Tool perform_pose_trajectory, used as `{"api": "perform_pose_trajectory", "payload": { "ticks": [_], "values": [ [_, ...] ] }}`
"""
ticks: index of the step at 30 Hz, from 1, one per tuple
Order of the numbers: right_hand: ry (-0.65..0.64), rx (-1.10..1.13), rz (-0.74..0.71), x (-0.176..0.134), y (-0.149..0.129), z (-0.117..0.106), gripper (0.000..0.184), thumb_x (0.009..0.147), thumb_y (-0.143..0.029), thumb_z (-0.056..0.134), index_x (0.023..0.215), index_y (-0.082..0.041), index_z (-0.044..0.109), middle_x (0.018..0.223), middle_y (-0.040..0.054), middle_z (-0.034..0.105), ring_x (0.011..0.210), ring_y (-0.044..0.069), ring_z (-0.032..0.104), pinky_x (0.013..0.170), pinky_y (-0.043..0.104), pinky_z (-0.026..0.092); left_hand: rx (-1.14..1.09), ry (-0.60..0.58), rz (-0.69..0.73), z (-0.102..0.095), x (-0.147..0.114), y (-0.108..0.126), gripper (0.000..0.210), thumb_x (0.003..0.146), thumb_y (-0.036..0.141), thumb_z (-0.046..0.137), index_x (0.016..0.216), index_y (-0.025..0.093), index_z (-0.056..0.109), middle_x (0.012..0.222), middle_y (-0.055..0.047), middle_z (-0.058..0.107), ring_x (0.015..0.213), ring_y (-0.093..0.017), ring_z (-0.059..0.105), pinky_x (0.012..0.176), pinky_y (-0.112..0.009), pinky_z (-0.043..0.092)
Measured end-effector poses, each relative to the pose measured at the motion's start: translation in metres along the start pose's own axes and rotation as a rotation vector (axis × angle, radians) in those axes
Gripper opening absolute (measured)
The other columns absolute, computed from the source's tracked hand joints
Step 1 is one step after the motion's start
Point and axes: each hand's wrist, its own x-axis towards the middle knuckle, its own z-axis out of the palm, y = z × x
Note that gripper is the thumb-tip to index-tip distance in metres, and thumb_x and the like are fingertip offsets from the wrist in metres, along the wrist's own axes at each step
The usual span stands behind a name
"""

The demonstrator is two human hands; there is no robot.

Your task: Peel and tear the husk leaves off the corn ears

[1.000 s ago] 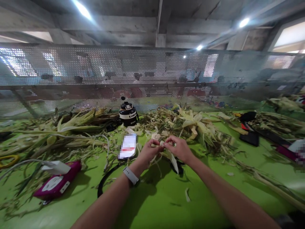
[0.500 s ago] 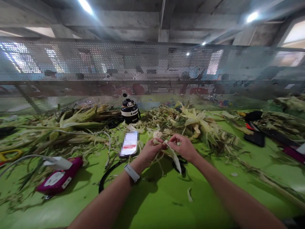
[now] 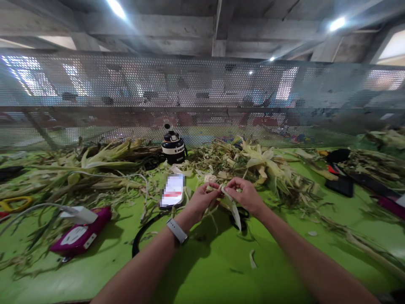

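Note:
My left hand point(image 3: 205, 198), with a watch point(image 3: 176, 230) on its wrist, is closed in a pinch on pale corn husk. My right hand point(image 3: 243, 193) pinches the same corn husk point(image 3: 234, 213), whose broad strip hangs down below the fingers. The fingertips of both hands nearly meet. A pale, bumpy rounded piece point(image 3: 210, 178) shows just beyond my left fingers; its lower part is hidden by them. Beneath the hanging strip lies a dark looped object point(image 3: 238, 219), partly covered.
A phone point(image 3: 172, 191) lies left of my hands, with a black bottle point(image 3: 174, 147) behind it. Heaps of corn husks point(image 3: 262, 159) spread along the back. A purple power strip point(image 3: 80, 234) and yellow-handled scissors point(image 3: 15, 204) are at left. A perforated metal screen point(image 3: 202, 84) stands behind.
My right fingers have shifted slightly on the husk, closer to my left fingertips. The hanging strip has swung a little. The whole view has moved slightly.

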Motion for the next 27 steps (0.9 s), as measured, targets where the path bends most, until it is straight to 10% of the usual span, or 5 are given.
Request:
{"api": "perform_pose_trajectory", "payload": {
  "ticks": [27],
  "values": [
    [0.106,-0.313,-0.098,-0.005,-0.005,-0.0041,0.013,0.078,-0.029,0.055,0.078,-0.019,0.063,0.073,0.0041,0.066,0.07,0.019,0.06,0.068,0.03,0.044,0.416,0.035,0.359,0.0041,-0.0007,0.0004,0.019,0.069,0.024,0.066,0.086,0.018,0.062,0.079,-0.003,0.063,0.063,-0.014,0.059,0.05,-0.023,0.049]
  ]
}}
